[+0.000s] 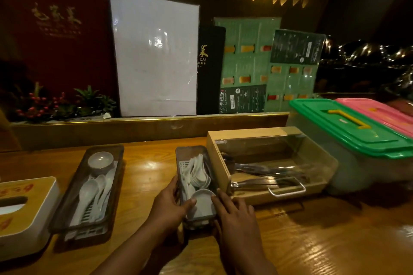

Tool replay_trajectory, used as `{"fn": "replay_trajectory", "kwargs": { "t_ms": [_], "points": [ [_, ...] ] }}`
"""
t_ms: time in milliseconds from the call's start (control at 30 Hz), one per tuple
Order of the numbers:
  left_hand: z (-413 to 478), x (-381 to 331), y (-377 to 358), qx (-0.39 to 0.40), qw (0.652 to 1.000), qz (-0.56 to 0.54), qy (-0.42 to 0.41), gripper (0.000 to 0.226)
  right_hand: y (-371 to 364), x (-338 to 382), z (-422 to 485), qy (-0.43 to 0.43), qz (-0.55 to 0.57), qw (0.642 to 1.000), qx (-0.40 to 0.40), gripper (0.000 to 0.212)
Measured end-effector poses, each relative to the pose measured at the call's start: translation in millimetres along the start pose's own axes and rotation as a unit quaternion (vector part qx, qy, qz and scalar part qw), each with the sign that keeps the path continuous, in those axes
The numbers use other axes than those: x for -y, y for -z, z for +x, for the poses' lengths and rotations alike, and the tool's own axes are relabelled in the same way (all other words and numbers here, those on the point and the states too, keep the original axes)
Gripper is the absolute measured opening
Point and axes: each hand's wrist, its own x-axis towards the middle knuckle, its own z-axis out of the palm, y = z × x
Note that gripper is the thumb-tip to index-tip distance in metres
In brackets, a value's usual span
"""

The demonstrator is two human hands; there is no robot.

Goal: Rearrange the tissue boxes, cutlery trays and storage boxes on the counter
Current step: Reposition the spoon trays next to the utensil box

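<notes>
On the wooden counter (312,241) we see, far right, a storage box with a green lid (350,129) touching a pink-lidded box (380,111) behind it. Just beside it sits a wooden cutlery box (263,163) with a clear front, metal cutlery inside. At the left edge rests a tissue box (24,212), then a long cutlery tray (89,192) of white spoons. Between them — the smaller cutlery tray (194,185), gripped by us: left hand (167,203) and right hand (234,214), fingers curled on its near end.
</notes>
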Motion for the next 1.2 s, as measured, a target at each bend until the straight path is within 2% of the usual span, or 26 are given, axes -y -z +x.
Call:
{"fn": "replay_trajectory", "kwargs": {
  "t_ms": [200, 667, 767, 833, 900, 1000, 1100, 1200],
  "points": [
    [2.6, 1.0, -9.3, -0.012, 1.0, -0.006, 0.004, 0.076, -3.3, -8.2, 4.7, 0.008, 0.021, 1.0, -0.008, 0.101],
    [0.6, -3.2, -11.4, -0.013, 1.0, -0.004, 0.011, 0.079, -9.6, -12.5, 7.4, 0.015, 0.048, 0.999, -0.007, 0.102],
    [1.4, -4.3, -11.5, -0.013, 1.0, -0.006, 0.014, 0.075, -0.6, -10.4, 7.4, 0.027, 0.052, 0.998, 0.027, 0.092],
    [0.2, -6.4, -10.3, -0.008, 1.0, 0.0, 0.016, 0.071, 3.8, -7.2, 6.9, 0.038, 0.059, 0.998, 0.005, 0.081],
    [-2.1, -9.0, -7.8, -0.003, 1.0, 0.005, 0.012, 0.067, 13.8, 1.9, 2.7, 0.024, 0.042, 0.999, 0.02, 0.079],
    [-9.1, -11.0, 5.8, -0.03, 0.999, 0.043, -0.006, 0.073, 30.4, 20.8, -3.4, 0.02, 0.034, 0.999, 0.009, 0.071],
    [-17.1, -9.3, 36.6, -0.058, 0.993, 0.098, -0.033, 0.077, 32.4, 48.5, -3.4, 0.089, 0.081, 0.991, -0.052, 0.049],
    [-29.4, -7.8, 80.7, -0.088, 0.974, 0.186, -0.098, 0.064, 29.1, 94.3, 2.9, 0.15, 0.141, 0.977, -0.056, 0.047]
  ]
}}
